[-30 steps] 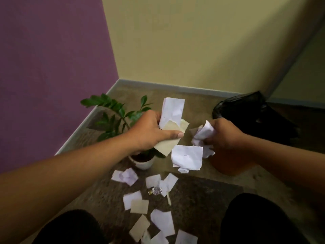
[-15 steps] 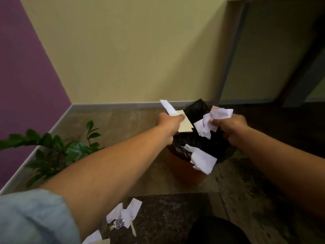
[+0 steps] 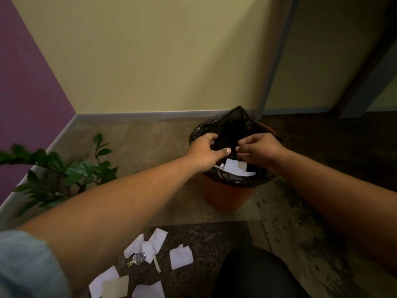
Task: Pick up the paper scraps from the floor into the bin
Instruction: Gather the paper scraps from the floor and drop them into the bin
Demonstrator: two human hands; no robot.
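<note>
An orange bin lined with a black bag stands on the floor near the far wall. White and beige paper scraps lie inside it. My left hand and my right hand hover side by side over the bin's mouth, fingers loosely spread, holding nothing. Several more scraps lie on the floor close to me at the bottom centre, with a small crumpled foil piece among them.
A green potted plant stands at the left by the purple wall. A dark mat lies under the scraps. My dark knee is at the bottom right. A door frame rises behind the bin.
Both hands carried handfuls of scraps over the bin and let them go. The scraps now lie in the bag and the hands hold nothing.
</note>
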